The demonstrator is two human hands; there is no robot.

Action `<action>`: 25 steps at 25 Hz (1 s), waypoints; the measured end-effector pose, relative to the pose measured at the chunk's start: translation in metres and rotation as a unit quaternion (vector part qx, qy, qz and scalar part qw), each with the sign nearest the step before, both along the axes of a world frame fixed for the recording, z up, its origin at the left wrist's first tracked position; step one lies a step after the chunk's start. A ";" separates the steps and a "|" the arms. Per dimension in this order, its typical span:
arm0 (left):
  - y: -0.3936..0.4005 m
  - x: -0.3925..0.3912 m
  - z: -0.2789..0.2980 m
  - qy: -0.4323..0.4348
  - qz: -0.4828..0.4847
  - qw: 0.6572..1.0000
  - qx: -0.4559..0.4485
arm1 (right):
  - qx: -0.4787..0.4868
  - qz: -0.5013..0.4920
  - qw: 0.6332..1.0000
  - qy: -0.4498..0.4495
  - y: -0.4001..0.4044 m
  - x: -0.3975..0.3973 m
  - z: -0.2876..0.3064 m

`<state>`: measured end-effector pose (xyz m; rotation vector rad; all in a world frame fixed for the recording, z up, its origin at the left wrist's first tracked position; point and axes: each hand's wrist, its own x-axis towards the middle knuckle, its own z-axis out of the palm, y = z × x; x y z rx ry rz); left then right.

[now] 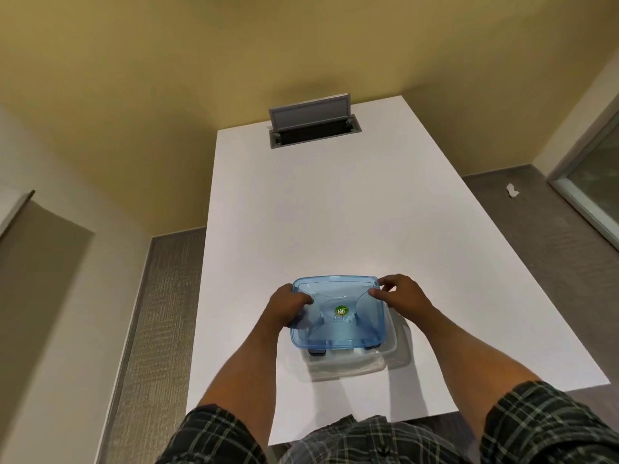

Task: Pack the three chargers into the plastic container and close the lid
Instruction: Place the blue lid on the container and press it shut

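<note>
A clear plastic container (355, 366) sits on the white table (301, 212) near its front edge. Over it lies the translucent blue lid (338, 326) with a green sticker in its middle. My left hand (288, 304) grips the lid's left edge, thumb on top. At the lid's far right corner my right hand (398, 293) grips the edge, thumb pressed on the top. Dark shapes show under the lid's front edge; I cannot tell whether they are chargers. The inside of the container is hidden.
An open grey cable hatch (313, 123) is set into the table's far end, its flap standing up. Carpeted floor runs along both sides of the table, with a white scrap (511, 190) on it at the right. Walls surround the table closely.
</note>
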<state>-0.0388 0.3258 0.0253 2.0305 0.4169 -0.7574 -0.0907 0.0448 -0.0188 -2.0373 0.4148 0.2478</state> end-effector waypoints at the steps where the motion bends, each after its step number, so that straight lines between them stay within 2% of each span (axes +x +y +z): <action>1: 0.000 -0.002 -0.001 -0.001 -0.003 1.000 0.009 | -0.007 -0.003 1.000 -0.006 0.001 -0.001 0.000; 8: 0.006 -0.003 0.004 -0.009 -0.048 0.997 0.051 | 0.008 -0.038 0.998 -0.039 0.002 0.001 0.005; 14: 0.010 -0.006 0.007 0.047 -0.161 0.976 0.137 | -0.020 0.009 1.000 -0.017 -0.003 -0.007 0.002; 21: 0.013 -0.008 0.008 0.048 -0.220 0.962 0.152 | -0.072 0.047 0.996 -0.037 -0.003 -0.012 0.003; 25: 0.013 -0.010 0.007 0.032 -0.252 0.954 0.158 | -0.102 0.071 0.992 -0.012 -0.005 -0.012 0.000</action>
